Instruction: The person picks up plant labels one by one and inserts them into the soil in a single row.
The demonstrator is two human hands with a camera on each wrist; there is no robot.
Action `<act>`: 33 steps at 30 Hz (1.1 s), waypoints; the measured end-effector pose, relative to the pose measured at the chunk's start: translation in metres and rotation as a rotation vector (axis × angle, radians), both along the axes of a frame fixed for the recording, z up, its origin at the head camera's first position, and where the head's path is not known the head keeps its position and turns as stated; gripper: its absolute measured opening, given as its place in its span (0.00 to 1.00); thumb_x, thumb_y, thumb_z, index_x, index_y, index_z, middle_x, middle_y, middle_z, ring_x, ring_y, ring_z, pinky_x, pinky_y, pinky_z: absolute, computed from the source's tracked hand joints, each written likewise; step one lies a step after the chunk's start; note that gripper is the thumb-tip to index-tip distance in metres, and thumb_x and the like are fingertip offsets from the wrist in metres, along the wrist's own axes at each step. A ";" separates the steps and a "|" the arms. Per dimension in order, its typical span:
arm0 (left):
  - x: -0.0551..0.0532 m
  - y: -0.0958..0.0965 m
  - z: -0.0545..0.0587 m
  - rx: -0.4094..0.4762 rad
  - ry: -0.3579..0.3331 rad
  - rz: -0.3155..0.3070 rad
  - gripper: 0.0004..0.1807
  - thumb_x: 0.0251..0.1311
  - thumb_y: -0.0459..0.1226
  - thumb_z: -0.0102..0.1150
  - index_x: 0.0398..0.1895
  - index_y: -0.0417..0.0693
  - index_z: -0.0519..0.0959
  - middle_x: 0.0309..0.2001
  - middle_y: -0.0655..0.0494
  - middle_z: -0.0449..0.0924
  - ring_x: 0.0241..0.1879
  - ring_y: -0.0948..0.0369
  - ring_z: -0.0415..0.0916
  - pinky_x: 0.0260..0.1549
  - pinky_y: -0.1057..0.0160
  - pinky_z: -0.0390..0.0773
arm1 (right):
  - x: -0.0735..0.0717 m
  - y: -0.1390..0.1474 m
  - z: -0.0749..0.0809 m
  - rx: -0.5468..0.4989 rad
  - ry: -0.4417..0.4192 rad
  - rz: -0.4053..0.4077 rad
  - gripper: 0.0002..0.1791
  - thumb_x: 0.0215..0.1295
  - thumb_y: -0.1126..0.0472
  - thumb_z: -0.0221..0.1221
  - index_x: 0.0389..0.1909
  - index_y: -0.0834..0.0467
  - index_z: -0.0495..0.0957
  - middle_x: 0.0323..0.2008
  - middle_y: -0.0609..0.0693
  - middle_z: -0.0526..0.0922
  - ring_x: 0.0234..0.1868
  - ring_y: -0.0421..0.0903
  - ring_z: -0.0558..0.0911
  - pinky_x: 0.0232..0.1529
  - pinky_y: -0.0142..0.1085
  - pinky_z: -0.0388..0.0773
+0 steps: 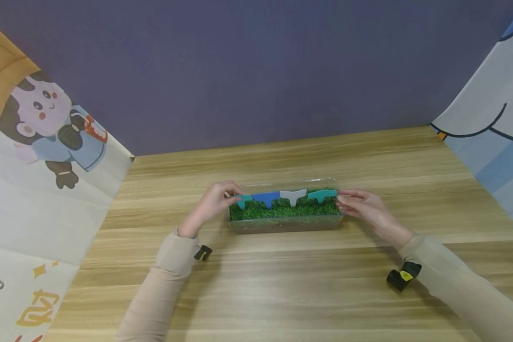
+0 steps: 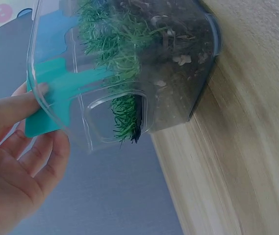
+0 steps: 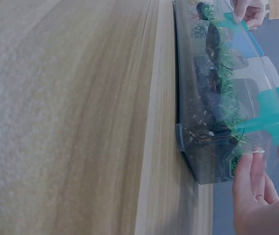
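Observation:
A clear plastic box [image 1: 286,227] of dark soil and green grass [image 1: 282,211] stands on the wooden table. T-shaped plant labels stick up from the grass in a row. My left hand [image 1: 215,202] pinches the teal label [image 2: 56,93] at the left end, thumb on one face and fingers behind. Beside it stand a blue label [image 1: 266,197] and a white label [image 1: 293,195]. My right hand [image 1: 363,206] grips the box's right end, thumb near the rim and fingertips at the end wall. Close to that thumb is another teal label [image 3: 271,117], its stem down in the grass.
The wooden table [image 1: 282,285] surrounds the box. Behind it rises a dark blue-grey panel [image 1: 256,71]. Cartoon-printed sheets hang at the left [image 1: 34,156] and right. Black camera mounts with yellow marks sit on both wrists, over beige sleeves [image 1: 449,270].

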State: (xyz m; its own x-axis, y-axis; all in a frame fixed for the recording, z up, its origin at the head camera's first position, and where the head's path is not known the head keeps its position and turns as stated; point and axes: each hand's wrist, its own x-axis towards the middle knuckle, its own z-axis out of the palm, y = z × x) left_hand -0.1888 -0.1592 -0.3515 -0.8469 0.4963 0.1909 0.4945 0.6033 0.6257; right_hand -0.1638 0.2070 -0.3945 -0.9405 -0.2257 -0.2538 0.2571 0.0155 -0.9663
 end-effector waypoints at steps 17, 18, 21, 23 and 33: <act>0.004 0.003 -0.002 -0.012 0.017 0.037 0.06 0.52 0.27 0.57 0.34 0.37 0.79 0.34 0.49 0.78 0.33 0.58 0.72 0.32 0.64 0.75 | 0.001 0.001 0.001 0.010 -0.022 0.003 0.36 0.57 0.56 0.58 0.60 0.73 0.55 0.34 0.41 0.80 0.37 0.36 0.79 0.43 0.28 0.74; 0.004 0.003 -0.002 -0.015 0.017 0.040 0.06 0.52 0.27 0.57 0.35 0.37 0.79 0.34 0.50 0.78 0.33 0.58 0.72 0.32 0.64 0.75 | 0.000 0.001 0.001 0.013 -0.018 0.007 0.36 0.58 0.56 0.58 0.60 0.73 0.55 0.34 0.41 0.80 0.37 0.36 0.79 0.44 0.28 0.74; 0.006 0.003 -0.001 -0.017 0.016 0.041 0.08 0.53 0.28 0.56 0.37 0.38 0.78 0.36 0.50 0.78 0.34 0.58 0.72 0.32 0.64 0.74 | 0.000 0.002 0.001 0.034 0.000 0.019 0.36 0.58 0.56 0.57 0.59 0.74 0.55 0.34 0.42 0.80 0.37 0.36 0.79 0.44 0.28 0.74; 0.007 0.003 -0.001 -0.012 0.015 0.042 0.09 0.53 0.29 0.57 0.38 0.38 0.78 0.37 0.50 0.78 0.34 0.59 0.72 0.33 0.64 0.74 | -0.001 0.003 0.001 0.051 0.024 0.034 0.35 0.58 0.56 0.57 0.59 0.74 0.55 0.35 0.42 0.80 0.37 0.37 0.79 0.44 0.29 0.74; 0.015 -0.006 0.004 -0.006 0.025 0.099 0.13 0.53 0.34 0.58 0.42 0.38 0.77 0.41 0.50 0.76 0.42 0.55 0.71 0.43 0.55 0.72 | 0.000 0.014 0.005 0.239 0.198 0.113 0.28 0.64 0.55 0.51 0.54 0.74 0.62 0.43 0.64 0.77 0.36 0.39 0.80 0.43 0.36 0.76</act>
State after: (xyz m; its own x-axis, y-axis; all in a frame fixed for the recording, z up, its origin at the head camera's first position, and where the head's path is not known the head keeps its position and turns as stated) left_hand -0.1742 -0.1654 -0.3472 -0.8871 0.4115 0.2093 0.4473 0.6541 0.6100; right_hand -0.1637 0.2213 -0.3895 -0.9494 -0.2874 -0.1270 0.0485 0.2653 -0.9630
